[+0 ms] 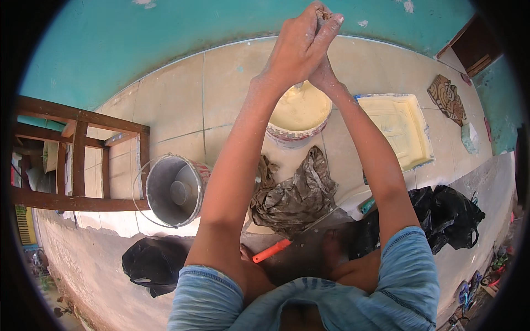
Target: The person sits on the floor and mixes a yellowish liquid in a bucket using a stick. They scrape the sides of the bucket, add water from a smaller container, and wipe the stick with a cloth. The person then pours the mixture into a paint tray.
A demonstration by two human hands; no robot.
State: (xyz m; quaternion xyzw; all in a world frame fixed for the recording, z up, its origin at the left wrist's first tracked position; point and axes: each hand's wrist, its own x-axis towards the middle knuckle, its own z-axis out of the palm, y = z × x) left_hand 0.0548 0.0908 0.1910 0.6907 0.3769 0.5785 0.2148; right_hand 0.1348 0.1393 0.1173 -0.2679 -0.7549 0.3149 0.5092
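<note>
Tiled floor under a turquoise wall carries your clutter, and close to you an orange-handled tool and a crumpled rag lie where a foot could catch them. Farther out, your left hand and right hand are pressed together high against the wall, the left grip closed on a small brownish lump, the right grip hidden. Directly below stands the open bucket of cream paint, beside a paint tray, so crumbs you loosen may fall into it.

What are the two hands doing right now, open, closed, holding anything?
Left hand: closed around the right hand, something small and brownish at its fingertips.
Right hand: mostly hidden behind the left; its state cannot be told.
</note>
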